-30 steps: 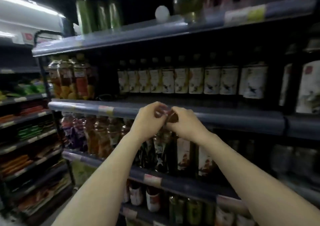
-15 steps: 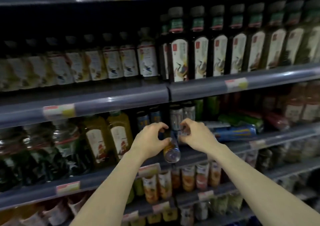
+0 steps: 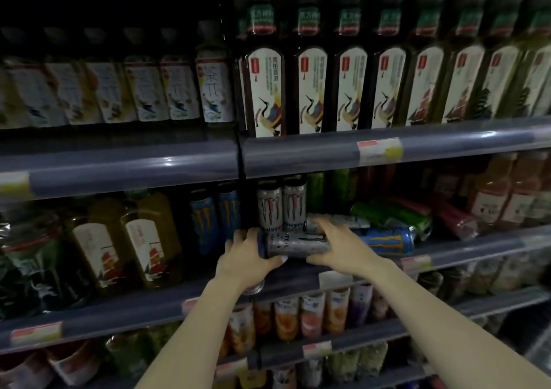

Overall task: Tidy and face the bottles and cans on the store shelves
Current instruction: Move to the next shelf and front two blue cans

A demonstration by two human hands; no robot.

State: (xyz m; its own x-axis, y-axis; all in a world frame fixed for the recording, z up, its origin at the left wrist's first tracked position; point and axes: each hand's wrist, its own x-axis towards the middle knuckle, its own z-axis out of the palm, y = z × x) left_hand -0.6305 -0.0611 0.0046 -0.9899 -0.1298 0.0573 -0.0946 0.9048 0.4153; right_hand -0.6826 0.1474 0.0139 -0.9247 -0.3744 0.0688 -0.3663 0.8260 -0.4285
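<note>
A silver energy-drink can (image 3: 295, 244) lies sideways in front of the middle shelf (image 3: 477, 245), held at both ends. My left hand (image 3: 247, 259) wraps its left end and my right hand (image 3: 338, 250) grips its right end. A round metal can end (image 3: 254, 289) shows under my left palm; whether that hand holds it is unclear. Behind stand two upright silver cans (image 3: 281, 205) and upright blue cans (image 3: 216, 214). To the right, a silver can (image 3: 340, 221), a blue can (image 3: 386, 241), a green can (image 3: 390, 212) and a red can (image 3: 456, 218) lie toppled.
Tall dark tea bottles (image 3: 310, 90) fill the shelf above, with smaller labelled bottles (image 3: 179, 90) to their left. Yellow juice bottles (image 3: 149, 239) stand left of the cans, orange bottles (image 3: 507, 197) at far right. Small drink cups (image 3: 313, 311) line the shelf below my hands.
The view has swung right and come closer to the can shelf. My hands moved from a bottle further left to the cans, and the silver can now lies sideways between them.
</note>
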